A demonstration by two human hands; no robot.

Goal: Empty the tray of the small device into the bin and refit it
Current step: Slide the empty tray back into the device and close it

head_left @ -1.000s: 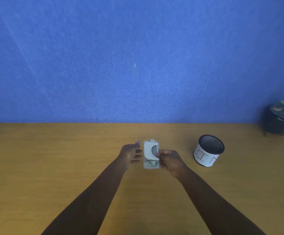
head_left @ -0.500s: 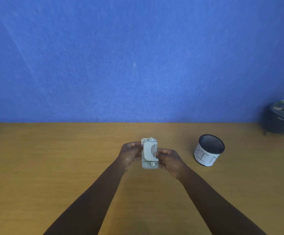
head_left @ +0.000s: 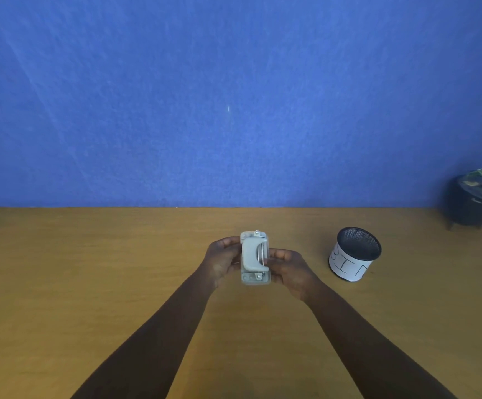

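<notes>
A small grey hole punch with a curved lever on top is held above the middle of the wooden table. My left hand grips its left side and my right hand grips its right side. Its tray sits under the base and I cannot make it out apart from the body. The bin, a black mesh cup wrapped in white paper with "BIN" written on it, stands on the table to the right of my right hand, tilted slightly and apart from it.
A dark plant pot with green leaves stands at the far right back corner. The wooden table ends at a blue wall behind. The table's right edge runs close behind the bin.
My left hand has closed in from the left and taken hold of the hole punch, which was held by the right hand alone. The punch has risen slightly.
</notes>
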